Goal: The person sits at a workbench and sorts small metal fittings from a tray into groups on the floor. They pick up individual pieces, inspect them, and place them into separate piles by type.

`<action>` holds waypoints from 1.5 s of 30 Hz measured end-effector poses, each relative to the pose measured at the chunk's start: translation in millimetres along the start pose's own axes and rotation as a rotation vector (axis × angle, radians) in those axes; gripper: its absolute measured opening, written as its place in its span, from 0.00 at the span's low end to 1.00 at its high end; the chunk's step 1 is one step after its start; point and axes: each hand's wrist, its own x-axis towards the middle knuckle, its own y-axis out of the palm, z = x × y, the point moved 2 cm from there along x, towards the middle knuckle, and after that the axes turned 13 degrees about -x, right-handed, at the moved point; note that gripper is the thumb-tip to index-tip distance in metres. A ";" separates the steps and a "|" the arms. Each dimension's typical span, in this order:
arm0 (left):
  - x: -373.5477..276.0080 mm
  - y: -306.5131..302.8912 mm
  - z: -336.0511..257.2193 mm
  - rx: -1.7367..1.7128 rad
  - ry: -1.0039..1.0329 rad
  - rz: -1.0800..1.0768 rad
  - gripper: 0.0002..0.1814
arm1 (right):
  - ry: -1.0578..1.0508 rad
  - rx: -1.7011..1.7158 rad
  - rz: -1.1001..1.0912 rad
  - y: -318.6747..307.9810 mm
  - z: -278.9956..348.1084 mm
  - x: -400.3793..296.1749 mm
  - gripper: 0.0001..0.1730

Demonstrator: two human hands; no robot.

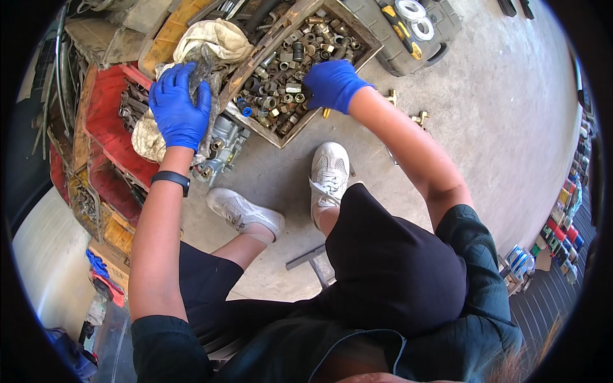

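My right hand (333,86), in a blue glove, reaches into a wooden crate (278,139) of loose metal pipe fittings (275,81). Its fingers are hidden among them, so I cannot tell whether they hold one. Over on the left, my gloved left hand (179,107) rests on a bundle of stained cloth (210,40), fingers spread and thumb apart. A darker grey rag (203,72) lies beneath its fingertips. Below the cloth, a metal hydraulic valve or pump body (222,146) stands on the concrete floor.
Red plastic bins (107,103) with tools stand at the left. A grey tool case (431,28) carries a yellow-black utility knife (402,33) and rolls of white tape (410,8). Brass fittings (421,118) lie on the floor beneath my right arm. My white shoes (330,167) are close to the crate.
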 end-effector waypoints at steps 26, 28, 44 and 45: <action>3.8 -1.7 -3.7 -0.004 0.006 0.009 0.22 | -0.014 1.291 -0.005 -4.5 -37.5 -31.2 0.21; 2.7 0.3 -2.4 0.003 0.013 0.000 0.22 | 0.020 1.395 -0.103 -4.6 -44.9 -57.4 0.21; -2.7 6.3 7.5 -0.017 0.021 0.015 0.25 | 0.098 1.969 -0.320 94.9 -60.3 -135.7 0.15; -2.9 5.5 7.5 -0.020 0.014 0.016 0.25 | 0.103 1.788 -0.359 88.5 -55.4 -132.3 0.14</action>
